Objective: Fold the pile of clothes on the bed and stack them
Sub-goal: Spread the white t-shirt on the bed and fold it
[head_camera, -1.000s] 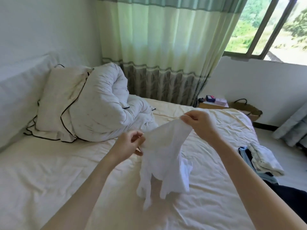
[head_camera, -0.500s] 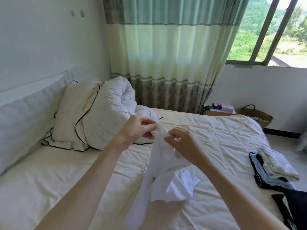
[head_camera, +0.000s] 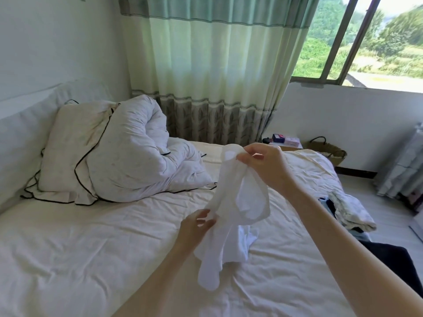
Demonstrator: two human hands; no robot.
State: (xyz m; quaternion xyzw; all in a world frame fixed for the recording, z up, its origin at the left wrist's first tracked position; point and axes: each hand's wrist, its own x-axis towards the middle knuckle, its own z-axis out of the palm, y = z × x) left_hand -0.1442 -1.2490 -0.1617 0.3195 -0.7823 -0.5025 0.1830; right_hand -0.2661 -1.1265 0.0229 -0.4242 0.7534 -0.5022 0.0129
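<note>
You are holding a thin white garment (head_camera: 231, 216) up over the bed (head_camera: 91, 248), strung between your two hands. Your right hand (head_camera: 263, 165) is sitting higher and farther out, its fingertips pinching the garment's top end. Your left hand (head_camera: 194, 227) is lower and nearer to you, its thumb and fingers pinching the cloth's left edge partway down. Between the hands the fabric is hanging in a loose loop, and its long lower part is trailing down to the sheet, where it is bunching. It is too crumpled to tell what kind of garment it is. At the bed's right edge a stack of clothes (head_camera: 350, 211) is lying, well apart from your hands; your right forearm is covering part of it, so its pieces are hard to tell apart.
</note>
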